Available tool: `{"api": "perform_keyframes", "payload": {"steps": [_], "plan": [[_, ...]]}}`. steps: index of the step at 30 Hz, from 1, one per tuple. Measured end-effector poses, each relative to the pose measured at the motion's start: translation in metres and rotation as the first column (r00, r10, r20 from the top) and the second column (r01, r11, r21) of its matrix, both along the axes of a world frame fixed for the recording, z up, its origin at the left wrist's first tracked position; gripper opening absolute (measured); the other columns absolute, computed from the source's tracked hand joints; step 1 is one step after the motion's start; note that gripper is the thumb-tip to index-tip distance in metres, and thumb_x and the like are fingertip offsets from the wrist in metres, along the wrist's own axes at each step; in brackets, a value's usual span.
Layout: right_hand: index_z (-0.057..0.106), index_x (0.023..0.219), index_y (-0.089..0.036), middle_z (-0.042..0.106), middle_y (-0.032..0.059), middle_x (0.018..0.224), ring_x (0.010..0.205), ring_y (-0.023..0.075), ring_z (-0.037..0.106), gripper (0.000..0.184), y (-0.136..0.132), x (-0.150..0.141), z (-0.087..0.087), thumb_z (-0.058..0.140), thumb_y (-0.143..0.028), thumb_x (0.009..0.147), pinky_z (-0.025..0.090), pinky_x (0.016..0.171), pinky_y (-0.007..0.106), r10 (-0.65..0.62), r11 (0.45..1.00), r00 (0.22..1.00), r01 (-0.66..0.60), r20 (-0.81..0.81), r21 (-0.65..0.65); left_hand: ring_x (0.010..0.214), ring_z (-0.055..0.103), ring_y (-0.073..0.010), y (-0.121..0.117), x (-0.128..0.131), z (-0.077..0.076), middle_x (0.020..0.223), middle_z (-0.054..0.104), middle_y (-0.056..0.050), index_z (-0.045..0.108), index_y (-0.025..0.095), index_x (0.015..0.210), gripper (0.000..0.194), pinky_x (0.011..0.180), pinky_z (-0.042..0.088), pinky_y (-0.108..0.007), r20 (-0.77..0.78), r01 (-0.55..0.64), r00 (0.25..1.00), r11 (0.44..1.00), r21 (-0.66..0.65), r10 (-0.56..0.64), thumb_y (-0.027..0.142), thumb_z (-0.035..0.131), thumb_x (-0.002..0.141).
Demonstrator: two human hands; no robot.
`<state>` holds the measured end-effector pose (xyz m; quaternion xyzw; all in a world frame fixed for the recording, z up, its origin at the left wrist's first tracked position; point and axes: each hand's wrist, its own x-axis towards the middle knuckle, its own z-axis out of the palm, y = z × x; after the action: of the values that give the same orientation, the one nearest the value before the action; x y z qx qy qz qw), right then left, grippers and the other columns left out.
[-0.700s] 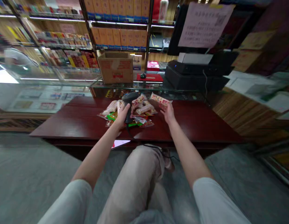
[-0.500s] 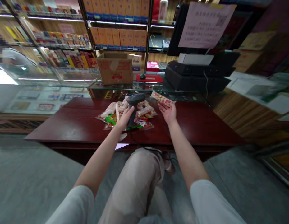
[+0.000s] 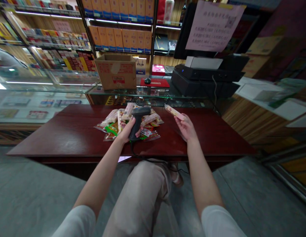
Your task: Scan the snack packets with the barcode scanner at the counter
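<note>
My left hand [image 3: 128, 130] is wrapped around the handle of a black barcode scanner [image 3: 136, 124], whose head points to the right. Behind and beneath the scanner lies a pile of packaged snacks [image 3: 110, 120], some pale and some in green and orange wrappers. To the right of the pile, my right hand [image 3: 186, 127] holds a long, pale wrapped snack bar [image 3: 174, 112] between thumb and fingers. The bar is raised over the dark red table [image 3: 69, 131] and tilted, its far end toward the upper left. Small print on the wrapper is too blurred to read.
A glass counter [image 3: 155, 93] stands behind the table, bearing an open cardboard box [image 3: 117, 74], a red mat [image 3: 158, 83] and black till equipment [image 3: 202, 79]. A paper sign [image 3: 214, 28] hangs on a monitor. The scanner's cable [image 3: 132, 150] runs over the table's front edge.
The snack bar has turned in my right hand, so its printed face shows less and a narrow side more. The scanner has dropped slightly lower and nearer to me. The whole view has shifted a little.
</note>
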<state>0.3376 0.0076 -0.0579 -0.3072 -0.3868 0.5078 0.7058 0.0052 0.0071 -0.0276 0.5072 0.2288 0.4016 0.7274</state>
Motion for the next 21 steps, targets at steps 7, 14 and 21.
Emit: {"api": "perform_keyframes", "payload": {"steps": [7, 14, 21], "plan": [[0.061, 0.104, -0.027, 0.066, 0.0033, 0.118, 0.105, 0.0223, 0.069, 0.052, 0.012, -0.010, -0.020, 0.087, -0.040, 0.062, 0.056, 0.098, 0.042, -0.199, 0.980, 0.909, 0.185, 0.367, 0.074, 0.042, 0.051, -0.0114, -0.004, 0.010, 0.012, 0.056, 0.057, 0.001, 0.059, 0.016, 0.090, 0.056, 0.042, 0.042, -0.024, -0.111, -0.084, 0.989, 0.992, 0.099, 0.095, 0.070, 0.064, 0.079], [0.059, 0.112, -0.026, 0.069, 0.0039, 0.109, 0.099, 0.0239, 0.071, 0.059, 0.015, -0.009, -0.024, 0.086, -0.038, 0.061, 0.055, 0.095, 0.044, -0.204, 0.978, 0.874, 0.201, 0.441, 0.053, 0.044, 0.052, -0.0077, -0.021, 0.025, 0.031, 0.074, 0.064, -0.001, 0.053, 0.016, 0.092, 0.056, 0.041, 0.041, -0.022, -0.149, -0.121, 0.980, 0.989, 0.079, 0.132, 0.067, 0.071, 0.075], [0.058, 0.113, -0.034, 0.069, -0.0028, 0.115, 0.105, 0.0205, 0.071, 0.057, 0.010, -0.008, -0.016, 0.084, -0.035, 0.063, 0.057, 0.098, 0.044, -0.099, 0.993, 0.982, 0.107, 0.161, -0.040, 0.042, 0.052, -0.0083, -0.024, 0.035, 0.027, 0.072, 0.065, 0.000, 0.051, 0.017, 0.089, 0.059, 0.040, 0.044, -0.023, -0.108, -0.051, 0.992, 0.996, 0.069, 0.058, 0.069, 0.073, 0.072]]}}
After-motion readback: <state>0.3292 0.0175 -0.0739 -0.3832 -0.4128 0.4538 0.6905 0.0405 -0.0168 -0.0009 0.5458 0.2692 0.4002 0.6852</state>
